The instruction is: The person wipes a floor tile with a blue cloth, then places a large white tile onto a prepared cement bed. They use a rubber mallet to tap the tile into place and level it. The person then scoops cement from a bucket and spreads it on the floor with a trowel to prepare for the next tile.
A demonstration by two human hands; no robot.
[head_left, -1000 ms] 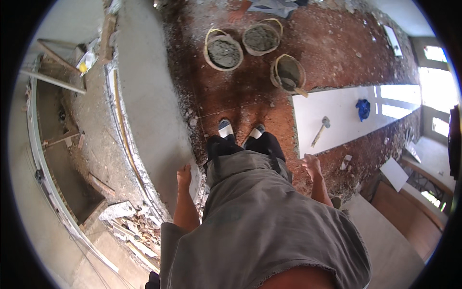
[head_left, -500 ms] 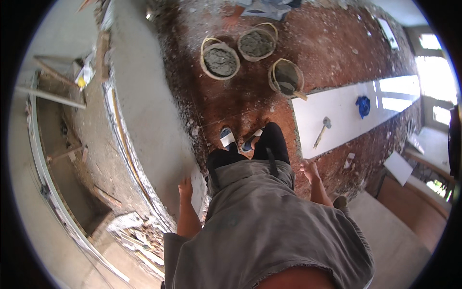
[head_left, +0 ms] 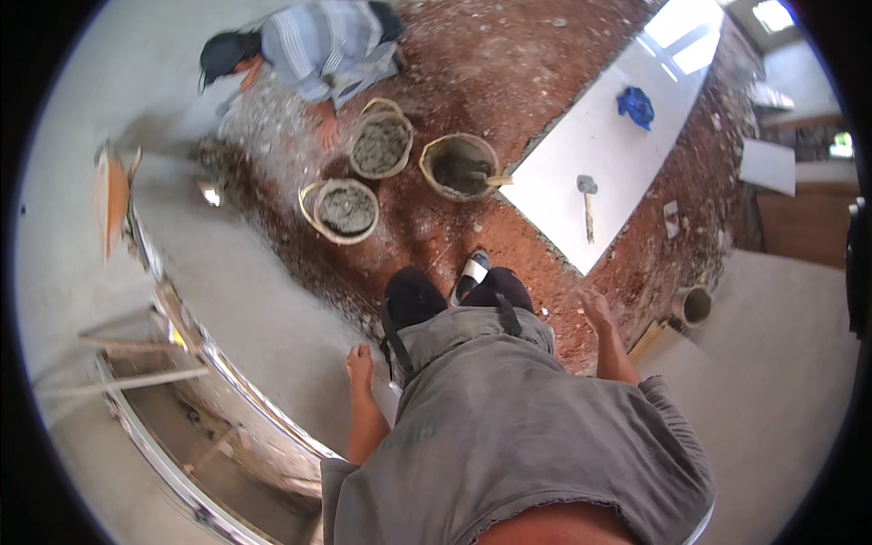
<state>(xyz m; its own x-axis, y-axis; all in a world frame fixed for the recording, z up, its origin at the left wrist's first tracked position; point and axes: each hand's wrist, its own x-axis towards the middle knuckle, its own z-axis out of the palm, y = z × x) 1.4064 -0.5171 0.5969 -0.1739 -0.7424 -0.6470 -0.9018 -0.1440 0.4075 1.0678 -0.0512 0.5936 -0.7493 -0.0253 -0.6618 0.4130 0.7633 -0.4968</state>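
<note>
My left hand (head_left: 361, 365) hangs beside the grey wall, its short-looking fingers slightly apart and nothing in them. On the other side, my right hand (head_left: 596, 311) is held out over the red dirt floor, fingers loosely spread and empty. Neither hand touches anything. Ahead of my feet stand two buckets of wet grey mortar, a nearer bucket (head_left: 347, 212) and a farther bucket (head_left: 381, 147). Right of them, a third bucket (head_left: 459, 167) holds less mortar and a wooden-handled tool. A mallet (head_left: 588, 207) with a grey head lies on the large white tile slabs (head_left: 554, 173).
A co-worker in a striped shirt (head_left: 313, 45) crouches at the far left, one hand on the ground near the buckets. A crumpled blue bag (head_left: 636, 107) rests on the slabs. An empty-looking round container (head_left: 693, 306) lies at right. Planks (head_left: 136, 381) cross an opening at left.
My view has turned to the right, so buckets and slabs sit farther left or tilted. The co-worker has come fully into view. Both my hands stay empty at my sides.
</note>
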